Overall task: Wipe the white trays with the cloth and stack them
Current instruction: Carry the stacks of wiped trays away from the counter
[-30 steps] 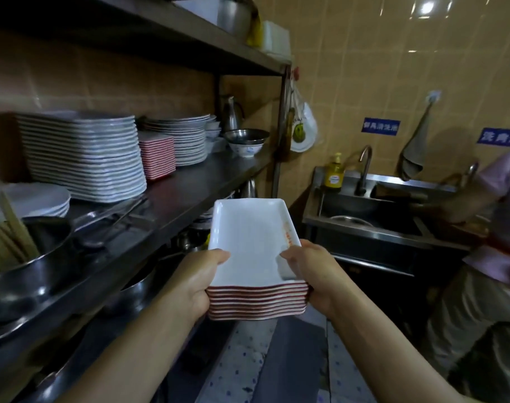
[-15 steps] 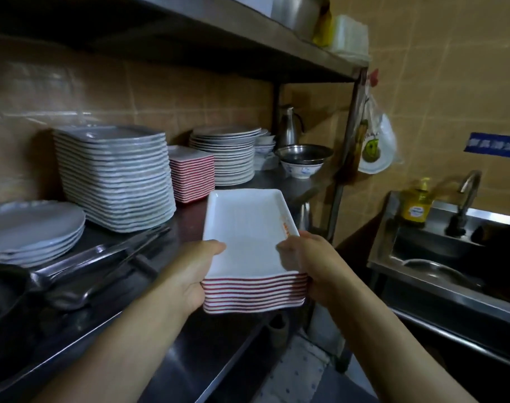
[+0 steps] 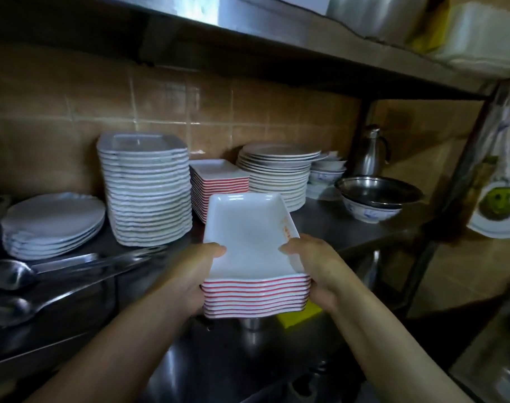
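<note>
You hold a stack of white trays (image 3: 255, 251) with red rims in both hands, above the front edge of the steel shelf (image 3: 335, 225). Your left hand (image 3: 189, 274) grips the stack's left side, thumb curled over the top tray's rim, fingers hidden under the stack. Your right hand (image 3: 314, 266) grips the right side the same way, thumb on the rim beside a small red mark printed on the inner wall. The stack is level, long axis pointing away from you, top tray bare inside. On the shelf behind it sits a second stack of red-rimmed trays (image 3: 218, 181), close to the far end of the held stack; whether they touch cannot be told. Left of that stands a tall pile of white square plates (image 3: 146, 190), and farther left a low pile of oval plates (image 3: 53, 222). Right of the red-rimmed stack is a pile of round plates (image 3: 277, 173), then small bowls (image 3: 326, 170), a steel bowl (image 3: 378, 191) resting in a patterned bowl, and a steel jug (image 3: 370, 152) at the back. Ladles (image 3: 12, 274) lie on the shelf at the left. A yellow item (image 3: 300, 314) shows just below the held stack; no telling what it is.
</note>
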`<state>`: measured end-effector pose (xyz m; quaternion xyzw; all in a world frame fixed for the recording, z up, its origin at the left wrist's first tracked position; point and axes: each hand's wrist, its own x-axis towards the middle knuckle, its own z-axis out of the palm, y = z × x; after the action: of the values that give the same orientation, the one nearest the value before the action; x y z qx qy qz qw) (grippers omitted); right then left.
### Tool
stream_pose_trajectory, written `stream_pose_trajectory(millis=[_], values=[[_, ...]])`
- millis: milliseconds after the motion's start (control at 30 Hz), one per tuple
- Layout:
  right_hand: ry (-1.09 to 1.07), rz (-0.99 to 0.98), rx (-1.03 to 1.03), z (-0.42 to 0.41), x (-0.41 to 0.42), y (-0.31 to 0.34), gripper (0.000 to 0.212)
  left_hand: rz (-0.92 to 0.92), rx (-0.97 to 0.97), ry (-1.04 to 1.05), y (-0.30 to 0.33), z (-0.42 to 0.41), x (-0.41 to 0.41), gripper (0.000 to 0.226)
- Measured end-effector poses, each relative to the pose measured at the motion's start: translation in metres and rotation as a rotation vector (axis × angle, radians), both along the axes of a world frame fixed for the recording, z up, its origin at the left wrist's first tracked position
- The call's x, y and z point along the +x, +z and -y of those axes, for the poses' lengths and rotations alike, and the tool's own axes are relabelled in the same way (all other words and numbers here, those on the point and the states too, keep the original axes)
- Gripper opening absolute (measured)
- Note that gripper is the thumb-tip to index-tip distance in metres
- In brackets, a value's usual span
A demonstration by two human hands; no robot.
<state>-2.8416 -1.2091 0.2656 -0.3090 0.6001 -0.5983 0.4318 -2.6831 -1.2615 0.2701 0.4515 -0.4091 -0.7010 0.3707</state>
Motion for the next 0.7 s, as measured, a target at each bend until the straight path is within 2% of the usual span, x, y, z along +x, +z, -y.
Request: stream_pose_trajectory(millis=[200,400,567,700], values=[[0.076,0.012,-0.03,0.036,-0.022,0.003,0.018,0.022,-0.064,0.096,0.003,0.028,-0.019,0.017],[0.124,0.025,-0.011,0.07,-0.034,0.025,0.019,0.041,-0.106,0.081,0.022,0.066,-0.027,0.009],[0.187,0.045,-0.071,0.102,-0.051,0.048,0.021,-0.013,-0.118,0.092,0.048,0.099,-0.045,0.024],[0.239,0.052,-0.089,0.134,-0.07,0.065,0.022,-0.01,-0.104,0.123,0.063,0.125,-0.062,0.024]])
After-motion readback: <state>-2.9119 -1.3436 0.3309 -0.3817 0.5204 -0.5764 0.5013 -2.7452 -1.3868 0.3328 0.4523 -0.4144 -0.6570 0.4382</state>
